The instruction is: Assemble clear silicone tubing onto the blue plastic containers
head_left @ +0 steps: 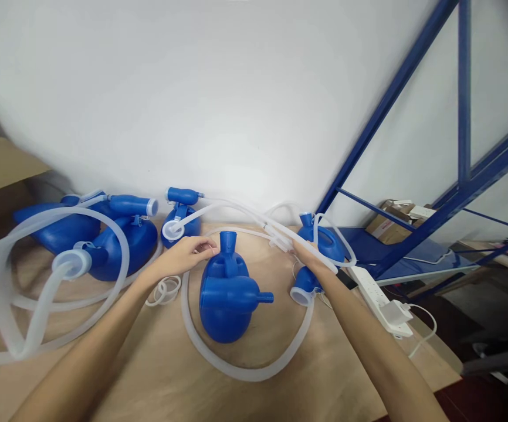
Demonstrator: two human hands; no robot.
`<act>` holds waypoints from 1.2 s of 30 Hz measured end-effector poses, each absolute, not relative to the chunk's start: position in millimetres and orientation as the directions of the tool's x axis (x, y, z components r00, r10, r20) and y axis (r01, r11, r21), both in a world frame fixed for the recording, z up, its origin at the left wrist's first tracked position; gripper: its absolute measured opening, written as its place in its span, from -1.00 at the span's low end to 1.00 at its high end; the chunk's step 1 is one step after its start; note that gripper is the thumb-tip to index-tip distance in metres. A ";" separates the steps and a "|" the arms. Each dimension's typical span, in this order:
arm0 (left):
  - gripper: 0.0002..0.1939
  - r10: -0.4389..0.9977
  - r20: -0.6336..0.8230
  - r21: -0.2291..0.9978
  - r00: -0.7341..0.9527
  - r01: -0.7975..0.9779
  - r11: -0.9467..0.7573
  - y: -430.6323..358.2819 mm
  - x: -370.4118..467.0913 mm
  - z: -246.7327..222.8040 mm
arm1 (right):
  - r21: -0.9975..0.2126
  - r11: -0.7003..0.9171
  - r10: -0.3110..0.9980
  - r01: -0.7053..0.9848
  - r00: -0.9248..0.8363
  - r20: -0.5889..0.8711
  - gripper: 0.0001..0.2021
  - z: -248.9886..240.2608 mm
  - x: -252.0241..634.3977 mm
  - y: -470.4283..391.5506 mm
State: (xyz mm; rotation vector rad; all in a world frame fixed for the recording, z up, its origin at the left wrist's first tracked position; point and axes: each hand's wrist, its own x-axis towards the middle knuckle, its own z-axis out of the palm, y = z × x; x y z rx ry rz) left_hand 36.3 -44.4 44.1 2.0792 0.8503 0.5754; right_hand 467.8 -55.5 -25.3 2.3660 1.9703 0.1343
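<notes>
A blue plastic urinal bottle [225, 316] stands in front of me on the table, with a flared neck at the top and a blue spouted piece across its front. My left hand [190, 253] is just left of that neck, fingers loosely bent and apart, holding nothing I can see. Farther right, my right hand [305, 253] has its fingers at the end of a translucent hose [275, 239]; they are partly hidden. Another length of hose [254, 374] loops around the bottle's front. Beside my right forearm lies a blue funnel-like piece with a translucent rim [302, 293].
More blue bottles [126, 249] with coiled hoses are at the left, and others [328, 243] stand farther back. Translucent rings [166, 290] lie near my left wrist. A white power strip [379, 302] runs along the right edge, beside a blue metal frame [464, 88]. A cardboard box [5, 164] stands far left.
</notes>
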 end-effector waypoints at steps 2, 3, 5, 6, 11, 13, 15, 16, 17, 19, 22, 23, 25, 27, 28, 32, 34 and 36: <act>-0.48 0.710 0.042 0.776 0.703 0.425 -0.467 -61.3 26.4 62.3 | 0.091 -0.216 0.976 0.972 0.216 0.012 -0.55 -23.4 463.9 -56.9; -0.46 0.712 0.016 0.760 0.702 0.454 -0.465 -71.4 21.7 68.2 | 0.073 -0.221 0.975 0.973 0.222 -0.003 -0.51 -21.7 461.5 -58.3; -0.38 0.730 0.004 0.728 0.684 0.498 -0.471 -92.9 15.4 72.0 | 0.027 -0.198 0.978 0.980 0.200 -0.052 -0.41 -17.0 456.1 -63.4; -0.30 0.737 0.005 0.709 0.676 0.517 -0.479 -103.4 14.7 70.3 | -0.002 -0.179 0.980 0.984 0.178 -0.087 -0.35 -14.0 453.2 -67.6; 0.04 0.765 -0.094 0.552 0.637 0.673 -0.492 -131.2 35.7 49.0 | -0.113 -0.094 0.971 0.989 0.067 -0.228 -0.27 -1.0 440.2 -112.1; -0.01 0.765 -0.120 0.530 0.632 0.693 -0.489 -126.4 47.4 43.0 | -0.117 -0.098 0.965 0.988 0.065 -0.254 -0.29 0.4 438.1 -138.4; -0.08 0.761 -0.086 0.549 0.643 0.668 -0.502 -116.1 55.9 39.2 | -0.090 -0.143 0.956 0.986 0.114 -0.272 -0.18 -1.0 438.4 -163.7; -0.10 0.761 -0.055 0.559 0.647 0.651 -0.513 -110.6 58.7 37.9 | -0.076 -0.169 0.952 0.983 0.142 -0.271 -0.11 -2.5 439.1 -174.4; -0.12 0.761 -0.025 0.564 0.649 0.637 -0.525 -105.5 60.8 36.8 | -0.068 -0.190 0.950 0.979 0.166 -0.264 -0.04 -4.5 440.2 -183.0; -0.14 0.760 0.011 0.566 0.649 0.623 -0.540 -97.7 63.6 35.5 | -0.084 -0.216 0.954 0.973 0.192 -0.230 0.01 -9.0 443.1 -193.2; -0.19 0.759 0.050 0.560 0.649 0.611 -0.559 -91.1 65.7 34.5 | -0.168 -0.201 0.973 0.965 0.177 -0.148 -0.13 -13.3 450.3 -195.1; -0.21 0.757 0.073 0.553 0.649 0.606 -0.572 -89.3 65.9 34.1 | -0.207 -0.184 0.981 0.961 0.164 -0.106 -0.19 -12.8 453.5 -194.2; -0.22 0.753 0.121 0.536 0.647 0.596 -0.598 -84.8 65.0 32.8 | -0.320 -0.109 0.993 0.941 0.118 0.009 -0.30 -7.9 460.2 -192.9; -0.21 0.755 0.144 0.524 0.640 0.598 -0.607 -78.9 62.5 30.9 | -0.452 -0.008 0.985 0.892 0.084 0.148 -0.39 1.1 465.6 -193.2; -0.21 0.762 0.142 0.518 0.631 0.609 -0.601 -75.6 60.7 29.9 | -0.511 0.035 0.972 0.859 0.089 0.216 -0.42 6.2 467.3 -193.6; -0.23 0.809 0.179 0.428 0.560 0.696 -0.576 -68.0 53.1 27.5 | -0.691 0.085 0.876 0.718 0.277 0.395 -0.56 21.7 467.3 -192.1; -0.29 0.777 0.306 0.332 0.550 0.703 -0.628 -74.0 52.0 29.4 | -0.720 0.090 0.830 0.689 0.348 0.436 -0.57 24.1 465.1 -188.1; -0.39 0.665 0.481 0.207 0.572 0.663 -0.720 -90.5 55.5 34.0 | -0.716 0.115 0.821 0.689 0.340 0.459 -0.58 24.6 462.3 -183.8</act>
